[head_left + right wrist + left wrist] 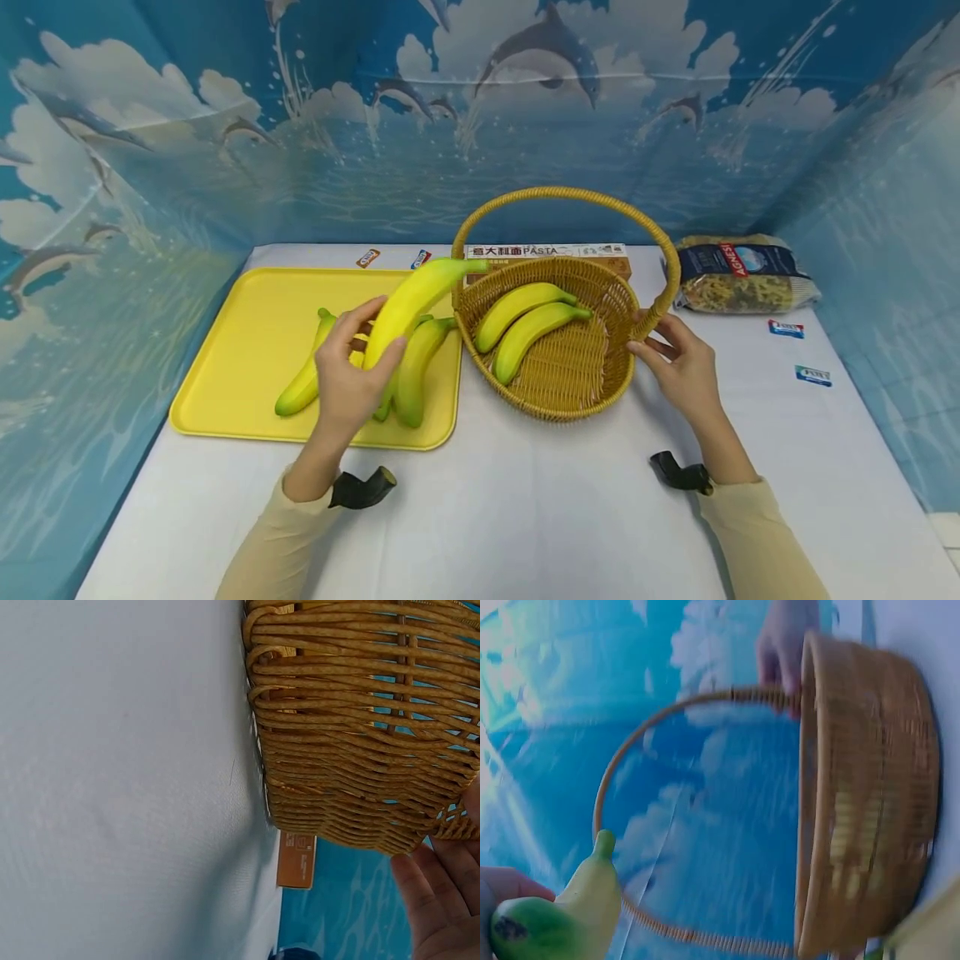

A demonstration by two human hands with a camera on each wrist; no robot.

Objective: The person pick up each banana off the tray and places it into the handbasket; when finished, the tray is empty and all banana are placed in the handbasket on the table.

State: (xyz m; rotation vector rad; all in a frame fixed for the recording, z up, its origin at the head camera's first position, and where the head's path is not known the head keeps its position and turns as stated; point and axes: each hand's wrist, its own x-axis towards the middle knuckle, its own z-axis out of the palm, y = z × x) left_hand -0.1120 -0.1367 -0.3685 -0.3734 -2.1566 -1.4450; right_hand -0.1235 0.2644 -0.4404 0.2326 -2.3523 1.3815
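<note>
In the head view my left hand (347, 379) grips a yellow banana (408, 307) with a green stem, raised over the right part of a yellow tray (240, 358). The left wrist view shows that banana (596, 900) beside the basket's arched handle. Below the hand, several more bananas (418, 379) lie on the tray, partly hidden by it. Two bananas (534, 335) rest side by side in the wicker basket (581, 367). My right hand (686, 371) pinches the basket's right rim at the foot of the handle; its fingers (427, 892) touch the woven side.
Behind the basket lies a pasta box (617, 265), and a bag of pasta (742, 279) sits at the back right. Small wrapped packets (786, 329) lie on the white table (525, 517), at right and behind the tray. A dolphin-print curtain (360, 183) encloses the table.
</note>
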